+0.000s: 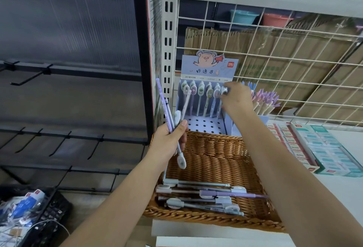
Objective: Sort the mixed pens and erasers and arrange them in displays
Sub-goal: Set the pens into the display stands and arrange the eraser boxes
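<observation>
Basket (196,218): I'm looking down into the wicker tray nearest me. It's serving as the holding bin, so the unsorted stock is staying in one place.
Loose pens (204,195): they're lying crosswise in a pile at the near end of the basket, pale barrels with white clip caps and 1 lilac pen across the top.
Left hand (169,140): it's hovering over the basket's far left corner with its fingers curled round a small bundle of pens (167,107) and the thumb pressing across them. I judge it's acting as the feeder, so the other hand can take 1 at a time.
Bundle look: thin lilac and white barrels are fanning upward, and 1 oval clip cap is hanging below the fist.
Right hand (237,99): it's reaching to the right end of the back row, its fingertips pinching a white-capped pen (224,90) near the top, which looks like seating it upright.
Display (208,66): the blue pig-topped card stand is standing just behind the basket, with 5 pens (201,97) standing upright, picture caps forward, and the dotted front tier showing bare holes.
Farther right: a cup of purple-tipped pens (265,99) is waiting beside the display, and boxed erasers (314,148) are sitting in rows on the shelf.
</observation>
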